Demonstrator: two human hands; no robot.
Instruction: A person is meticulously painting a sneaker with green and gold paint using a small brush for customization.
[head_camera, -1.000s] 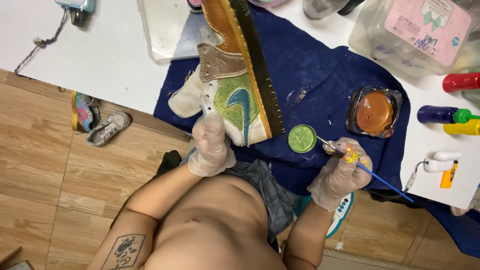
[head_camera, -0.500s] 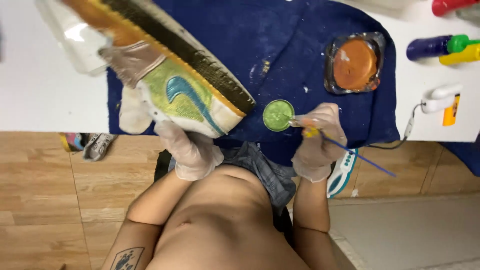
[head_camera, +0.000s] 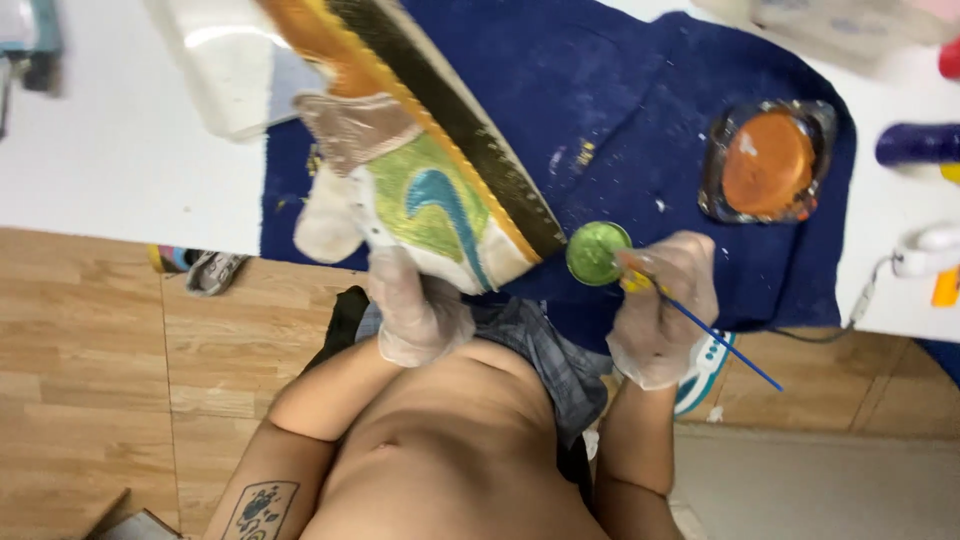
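My left hand (head_camera: 415, 305), in a clear glove, grips the heel of a painted sneaker (head_camera: 420, 150) held sole-side right over a dark blue towel (head_camera: 640, 110). The shoe has a green side panel with a teal curved mark, an orange upper and a black and gold sole. My right hand (head_camera: 662, 305), also gloved, holds a thin blue-handled paintbrush (head_camera: 715, 332). Its tip end sits at a small round pot of green paint (head_camera: 597, 252) on the towel, just right of the shoe's heel.
A square dish of orange paint (head_camera: 768, 160) lies on the towel at the right. Paint bottles (head_camera: 918, 143) and a white tool with a cord (head_camera: 925, 250) sit on the white table (head_camera: 120, 150). Small shoes (head_camera: 205, 268) lie on the wooden floor.
The shoe has swung left and tilted, so its green side panel faces up more. My right hand with the brush has stayed by the green paint pot.
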